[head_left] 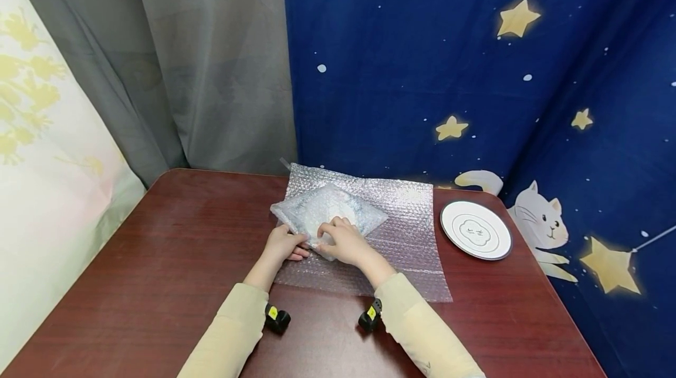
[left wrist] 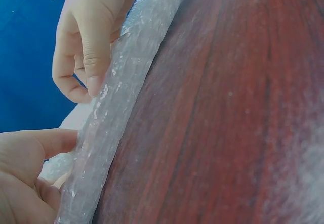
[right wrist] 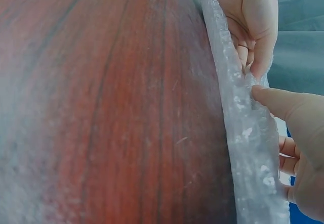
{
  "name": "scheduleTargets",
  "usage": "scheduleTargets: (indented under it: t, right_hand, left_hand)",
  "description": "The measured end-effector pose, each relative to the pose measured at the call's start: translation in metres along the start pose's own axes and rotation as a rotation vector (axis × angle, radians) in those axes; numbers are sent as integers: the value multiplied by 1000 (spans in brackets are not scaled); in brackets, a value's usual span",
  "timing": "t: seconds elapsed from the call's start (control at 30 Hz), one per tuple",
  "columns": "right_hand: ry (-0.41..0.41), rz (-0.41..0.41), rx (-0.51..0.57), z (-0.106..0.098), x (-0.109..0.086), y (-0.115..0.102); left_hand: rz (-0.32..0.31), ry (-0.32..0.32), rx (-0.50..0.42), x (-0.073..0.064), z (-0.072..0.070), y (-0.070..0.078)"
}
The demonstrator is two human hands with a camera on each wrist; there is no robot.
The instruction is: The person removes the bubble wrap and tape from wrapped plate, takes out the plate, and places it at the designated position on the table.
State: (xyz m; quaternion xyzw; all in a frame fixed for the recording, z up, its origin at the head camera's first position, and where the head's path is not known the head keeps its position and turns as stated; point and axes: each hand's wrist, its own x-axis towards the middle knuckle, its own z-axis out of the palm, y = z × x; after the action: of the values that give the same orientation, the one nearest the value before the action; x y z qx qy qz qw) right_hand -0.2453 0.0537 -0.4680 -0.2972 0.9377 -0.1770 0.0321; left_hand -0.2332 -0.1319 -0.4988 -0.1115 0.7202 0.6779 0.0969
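Observation:
A folded bubble-wrap bundle (head_left: 311, 208), diamond-shaped from above, rests on a larger sheet of bubble wrap (head_left: 412, 231). Something pale shows faintly through its layers; its kind cannot be made out. My left hand (head_left: 285, 243) pinches the near left edge, thumb on top and fingers beneath. Close beside it, my right hand (head_left: 345, 241) holds the near corner with bent fingers and thumb. In the left wrist view, the left thumb (left wrist: 61, 142) meets the wrap's edge. The right thumb (right wrist: 273, 100) presses the wrap in the right wrist view, near the left hand (right wrist: 253, 16).
To the right of the sheet lies a white plate (head_left: 476, 230) with a dark rim and a line drawing. Everything stands on a reddish-brown wooden table (head_left: 174, 260). A grey curtain (head_left: 227, 73) and a blue star-patterned curtain (head_left: 391, 73) hang behind the table.

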Motion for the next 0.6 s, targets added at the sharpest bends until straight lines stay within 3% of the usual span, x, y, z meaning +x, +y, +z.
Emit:
scheduleTargets:
  t: [0.6]
  right_hand:
    - [62, 7, 79, 4, 0, 3]
  left_hand:
    - [-1, 9, 19, -1, 0, 1]
